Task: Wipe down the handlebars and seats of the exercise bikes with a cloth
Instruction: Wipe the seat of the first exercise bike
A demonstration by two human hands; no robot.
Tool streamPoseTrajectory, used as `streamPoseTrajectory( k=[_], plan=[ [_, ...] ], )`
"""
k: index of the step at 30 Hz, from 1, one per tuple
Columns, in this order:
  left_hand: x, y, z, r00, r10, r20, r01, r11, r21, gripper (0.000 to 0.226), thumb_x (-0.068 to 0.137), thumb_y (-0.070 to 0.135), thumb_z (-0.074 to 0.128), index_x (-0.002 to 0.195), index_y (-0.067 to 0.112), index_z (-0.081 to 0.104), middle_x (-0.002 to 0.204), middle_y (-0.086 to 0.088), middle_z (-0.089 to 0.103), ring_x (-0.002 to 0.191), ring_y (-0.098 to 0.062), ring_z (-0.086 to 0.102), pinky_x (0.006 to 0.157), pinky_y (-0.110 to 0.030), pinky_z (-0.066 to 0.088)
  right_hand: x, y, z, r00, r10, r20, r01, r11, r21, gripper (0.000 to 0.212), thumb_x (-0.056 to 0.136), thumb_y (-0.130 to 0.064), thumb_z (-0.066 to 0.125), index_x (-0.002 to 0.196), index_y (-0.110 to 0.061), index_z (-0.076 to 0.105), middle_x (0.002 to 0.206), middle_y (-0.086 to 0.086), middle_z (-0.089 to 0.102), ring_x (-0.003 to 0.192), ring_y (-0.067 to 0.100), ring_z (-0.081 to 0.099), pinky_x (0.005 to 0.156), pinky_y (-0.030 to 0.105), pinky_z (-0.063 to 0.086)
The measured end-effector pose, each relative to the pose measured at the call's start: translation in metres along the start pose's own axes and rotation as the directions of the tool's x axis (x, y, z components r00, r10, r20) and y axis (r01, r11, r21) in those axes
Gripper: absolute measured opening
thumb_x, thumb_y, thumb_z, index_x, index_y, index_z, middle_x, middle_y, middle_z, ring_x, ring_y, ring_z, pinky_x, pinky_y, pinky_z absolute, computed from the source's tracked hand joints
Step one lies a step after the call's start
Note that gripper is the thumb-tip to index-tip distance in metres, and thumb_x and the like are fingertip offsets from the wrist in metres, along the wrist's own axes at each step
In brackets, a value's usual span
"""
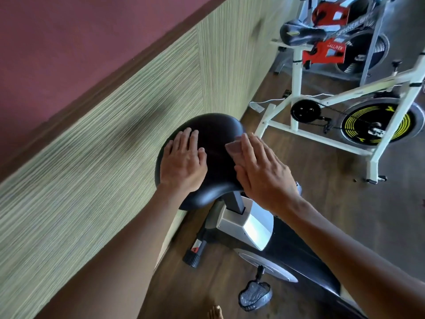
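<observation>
Black and glossy, the seat (213, 143) of the nearest exercise bike (264, 229) is sitting at the centre of the view, and two hands are lying on it. At about nine o'clock on the seat, the left hand (184, 157) is resting palm down with its fingers straight and spread, gripping nothing. At about three o'clock on the seat, the right hand (262, 169) is pressing flat, fingers straight and together, on one small pinkish cloth (232, 149) (only a corner is peeking out past the fingertips, so its full shape is hidden). The two hands are lying apart, with a strip of bare seat showing between them.

Below the seat, toward six o'clock, a grey seat post (238, 200) is running down into the bike's silver and black body, and one pedal (255, 294) is hanging near the bottom edge. One bare foot (216, 313) is just showing at six o'clock on the wooden floor (322, 180).

Three bikes are showing in all. Toward two o'clock a white-framed bike (296, 88) is standing well apart from the near one, carrying one black saddle (301, 34) and one flywheel with yellow markings (377, 123). Behind it, at one o'clock, a third bike with red panels (328, 52) is standing (much of it is blurred). A striped green wall panel (103, 146) is filling the left side, from seven to twelve o'clock.
</observation>
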State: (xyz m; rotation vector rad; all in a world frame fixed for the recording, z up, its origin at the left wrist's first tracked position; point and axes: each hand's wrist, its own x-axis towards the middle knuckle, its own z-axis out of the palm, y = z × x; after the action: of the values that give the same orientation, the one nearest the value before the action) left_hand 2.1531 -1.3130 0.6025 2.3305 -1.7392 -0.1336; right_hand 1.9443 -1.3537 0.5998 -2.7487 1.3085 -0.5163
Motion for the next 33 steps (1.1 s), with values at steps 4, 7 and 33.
streamPoseTrajectory(
  k=[4, 7, 33],
  plan=[
    [0.029, 0.017, -0.006, 0.997, -0.022, -0.07, 0.026, 0.998, 0.051, 0.038, 0.104, 0.036, 0.036, 0.125, 0.008, 0.051, 0.132, -0.012, 0.052, 0.123, -0.032, 0.049, 0.103, -0.048, 0.038, -0.006, 0.005, -0.003, 0.998, 0.057, 0.006, -0.057, 0.998, 0.039, 0.064, 0.104, -0.038, 0.038, 0.157, -0.003, 0.03, 0.156, 0.02, 0.041, 0.146, 0.032, 0.039, 0.114, 0.041, 0.04],
    [0.063, 0.028, -0.004, 0.997, 0.015, -0.075, -0.017, 0.999, -0.038, 0.034, 0.106, 0.037, 0.034, 0.116, 0.011, 0.053, 0.133, -0.01, 0.054, 0.125, -0.034, 0.049, 0.104, -0.049, 0.039, 0.011, 0.003, -0.003, 0.982, 0.165, 0.09, -0.174, 0.98, 0.101, 0.064, 0.106, -0.041, 0.035, 0.158, -0.006, 0.025, 0.157, 0.016, 0.039, 0.143, 0.03, 0.042, 0.106, 0.043, 0.047],
    [0.094, 0.033, 0.017, 0.995, -0.076, 0.062, 0.074, 0.997, 0.033, 0.059, 0.11, 0.044, 0.022, 0.164, 0.021, 0.017, 0.171, 0.001, 0.018, 0.158, -0.021, 0.012, 0.128, -0.048, 0.009, 0.067, 0.042, 0.008, 0.898, -0.042, 0.438, -0.258, 0.757, 0.6, 0.076, 0.106, -0.017, 0.041, 0.161, -0.013, -0.012, 0.169, 0.011, -0.017, 0.155, 0.02, -0.018, 0.122, 0.026, -0.008]
  ],
)
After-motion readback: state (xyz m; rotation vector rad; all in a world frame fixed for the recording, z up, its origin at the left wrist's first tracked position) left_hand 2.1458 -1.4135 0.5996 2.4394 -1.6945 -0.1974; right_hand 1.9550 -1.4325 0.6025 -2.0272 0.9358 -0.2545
